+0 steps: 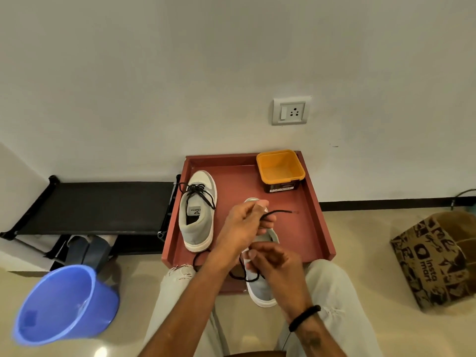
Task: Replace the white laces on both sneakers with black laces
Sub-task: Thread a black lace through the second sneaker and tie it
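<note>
1. While the near sneaker (260, 289) lies partly on the red tray (319, 222) with its heel hanging over the near edge between the person's knees, both hands work above it.
2. The left hand (240, 228) is raised over the shoe's front, its fingers (260, 203) curled together and pinching a black lace (279, 212), whose free end sticks out to the right.
3. The right hand (277, 264) sits lower, over the shoe's opening; its fingers (253, 253) are bent and appear to pinch the other stretch of the same lace, which loops dark across the shoe beneath the palm.
4. The far sneaker (198, 217) rests on the tray's left side, toe toward the wall, already threaded with black lace tied loosely at the front.
5. An orange tub (280, 168) stands in the tray's far right corner.
6. A black rack (103, 204) stands left of the tray, a blue bucket (64, 305) on the floor near it, and a printed cardboard box (438, 258) to the right.
</note>
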